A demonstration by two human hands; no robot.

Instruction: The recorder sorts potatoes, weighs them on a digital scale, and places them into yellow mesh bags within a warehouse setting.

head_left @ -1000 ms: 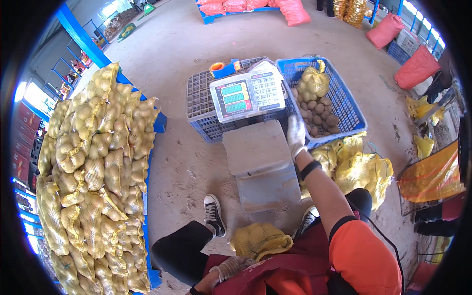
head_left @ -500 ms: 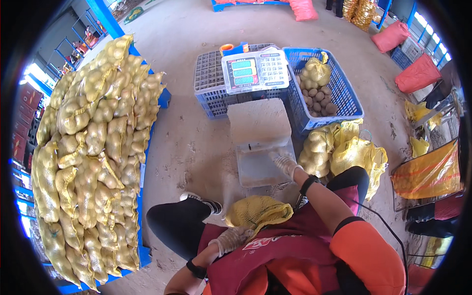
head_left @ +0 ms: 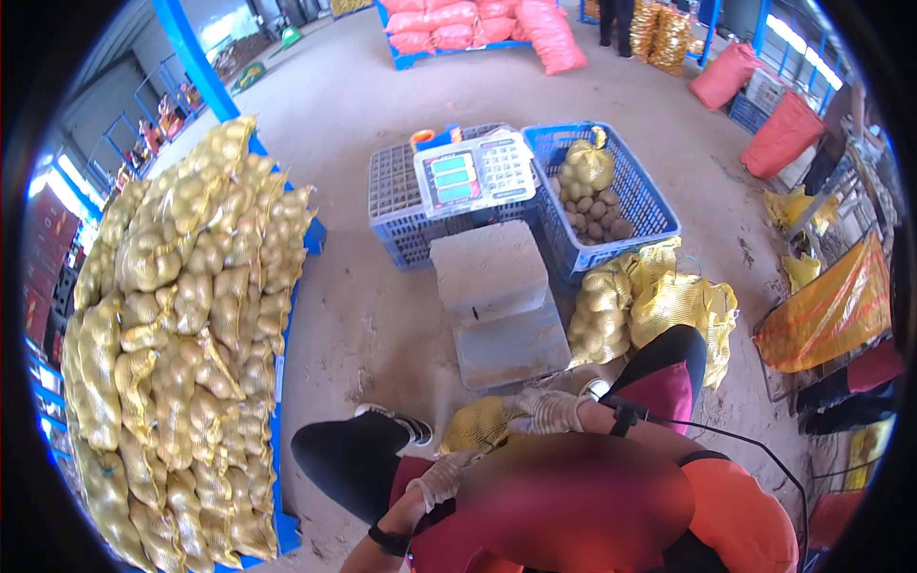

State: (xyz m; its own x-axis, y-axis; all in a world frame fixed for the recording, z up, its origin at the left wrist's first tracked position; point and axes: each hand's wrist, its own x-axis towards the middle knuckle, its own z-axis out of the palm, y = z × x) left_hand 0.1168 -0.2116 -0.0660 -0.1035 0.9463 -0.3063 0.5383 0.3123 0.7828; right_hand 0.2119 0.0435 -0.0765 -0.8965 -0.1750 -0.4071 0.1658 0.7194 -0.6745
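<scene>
A yellow mesh bag of potatoes (head_left: 473,426) rests low between my knees, partly covered by my hands and a blurred patch. My left hand (head_left: 441,479), in a pale glove, is closed at the bag's near side; some of its fingers are hidden. From the right, my gloved right hand (head_left: 554,412) reaches over the bag's top, its fingers smeared by motion. Just beyond stands a scale with a bare grey metal platform (head_left: 516,349) and an upright plate. Its keypad display (head_left: 476,174) sits behind, on upturned crates.
At left, filled mesh bags (head_left: 181,315) are piled high on a blue pallet frame. A blue crate (head_left: 659,205) right of the scale holds loose potatoes and one bag. Filled bags (head_left: 602,315) stand below it. Pink sacks (head_left: 458,24) lie far back. A cable (head_left: 745,441) runs beside my right arm.
My right hand has drawn back from the scale platform to the mesh bag. The bag now sits between both hands. The head view has shifted, showing more of the far floor.
</scene>
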